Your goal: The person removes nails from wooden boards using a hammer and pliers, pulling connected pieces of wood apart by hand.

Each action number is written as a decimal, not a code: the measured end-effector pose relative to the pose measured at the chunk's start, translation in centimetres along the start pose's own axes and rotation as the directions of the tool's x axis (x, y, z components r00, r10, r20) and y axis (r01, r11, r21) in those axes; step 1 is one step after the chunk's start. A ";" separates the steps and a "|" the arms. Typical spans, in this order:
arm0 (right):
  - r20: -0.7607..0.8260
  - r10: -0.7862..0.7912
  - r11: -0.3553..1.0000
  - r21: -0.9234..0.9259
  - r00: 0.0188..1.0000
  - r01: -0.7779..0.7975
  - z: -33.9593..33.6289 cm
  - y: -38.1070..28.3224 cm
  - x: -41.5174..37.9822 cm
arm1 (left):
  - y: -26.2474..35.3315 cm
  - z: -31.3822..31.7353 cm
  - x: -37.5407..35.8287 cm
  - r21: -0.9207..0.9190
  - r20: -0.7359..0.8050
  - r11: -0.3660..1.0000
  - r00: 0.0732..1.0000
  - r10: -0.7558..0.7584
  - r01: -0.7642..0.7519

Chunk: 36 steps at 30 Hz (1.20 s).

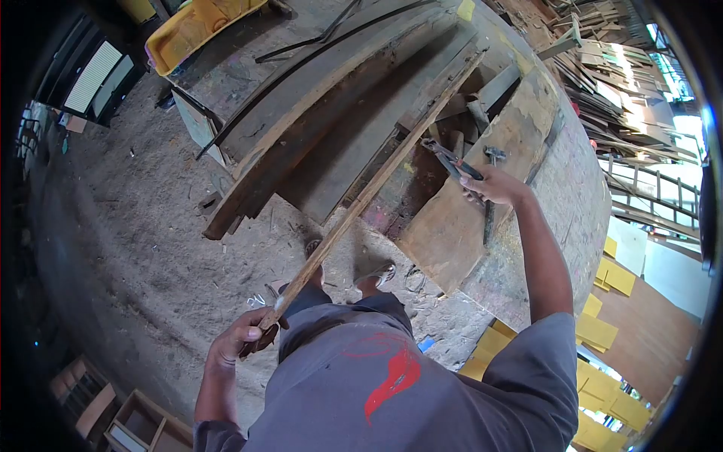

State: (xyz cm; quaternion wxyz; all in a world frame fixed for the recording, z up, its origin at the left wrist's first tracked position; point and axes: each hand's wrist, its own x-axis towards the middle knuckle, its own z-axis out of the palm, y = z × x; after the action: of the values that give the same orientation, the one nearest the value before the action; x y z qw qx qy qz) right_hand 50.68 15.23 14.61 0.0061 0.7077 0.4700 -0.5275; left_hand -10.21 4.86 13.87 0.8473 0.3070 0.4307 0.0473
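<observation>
My left hand (252,334) is closed around the near end of a long, narrow wooden strip (361,202). The strip slants up and away, its far part lying over the boards on the workbench. In my right hand (493,187) is a pair of pincers (450,160), the jaws close beside the strip's edge. A hammer (494,154) lies on a worn plywood sheet (444,230), its handle passing beneath my right hand and partly hidden by it.
Long curved boards (324,124) lie on the workbench left of the strip. A yellow plastic tub (197,34) stands at the far left. Scrap wood (614,90) is piled at the upper right, with yellow pieces (599,331) at the lower right. The floor (151,226) is dusty.
</observation>
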 end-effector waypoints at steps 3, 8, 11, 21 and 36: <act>0.006 -0.012 1.000 -0.005 1.000 0.012 0.1 0.6 0.7 | 0.1 -0.1 0.0 0.008 0.002 1.000 1.000 -0.016 0.016; 0.008 0.036 0.997 0.073 0.999 -0.037 0.2 -0.6 0.3 | -0.1 -0.2 0.0 0.006 0.002 1.000 1.000 -0.009 0.009; -0.087 0.082 0.996 0.027 0.993 -0.080 0.6 -1.7 0.0 | 0.0 -0.3 -0.1 0.002 0.008 1.000 1.000 -0.021 0.021; -0.102 -0.021 0.984 -0.178 0.995 0.002 0.3 0.5 1.1 | -0.1 -0.3 0.1 0.012 0.005 1.000 1.000 -0.026 0.026; -0.075 0.059 0.992 -0.107 0.995 -0.067 0.2 0.9 1.5 | 0.0 -0.1 0.0 0.026 0.002 0.999 1.000 -0.024 0.024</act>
State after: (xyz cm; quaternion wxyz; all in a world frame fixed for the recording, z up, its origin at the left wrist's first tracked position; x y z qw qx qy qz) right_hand 51.15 15.63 12.96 0.0448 0.7393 0.4754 -0.4748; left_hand -10.28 4.93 13.84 0.8444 0.3127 0.4338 0.0310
